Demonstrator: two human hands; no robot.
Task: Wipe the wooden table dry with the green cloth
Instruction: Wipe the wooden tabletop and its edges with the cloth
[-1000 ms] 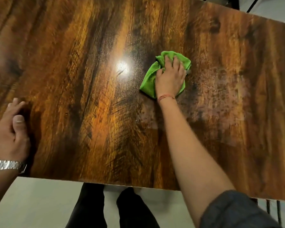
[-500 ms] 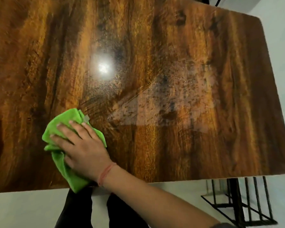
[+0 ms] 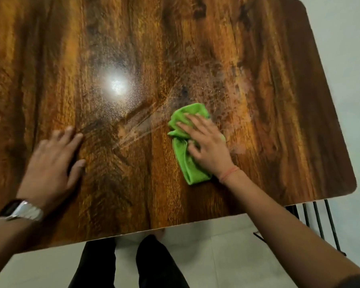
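The wooden table (image 3: pixel 195 48) fills most of the view, dark brown with a bright light reflection left of centre. A crumpled green cloth (image 3: pixel 185 161) lies on it right of centre. My right hand (image 3: pixel 206 146) presses flat on the cloth with fingers spread and nearly straight. Pale wet streaks and a hazy damp patch (image 3: pixel 233 94) show around and beyond the cloth. My left hand (image 3: pixel 52 165) rests palm down on the bare wood at the left, fingers straight, a metal watch on its wrist.
The table's near edge (image 3: pixel 175 225) runs across the lower view, with my dark trouser legs (image 3: pixel 154 265) and pale floor below it. The rounded right corner (image 3: pixel 349 188) sits above a black metal frame (image 3: pixel 320 223). The image is motion-blurred.
My right hand has swept the cloth from the near left part of the table to right of centre. My left hand, out of view half a second ago, now rests on the table.
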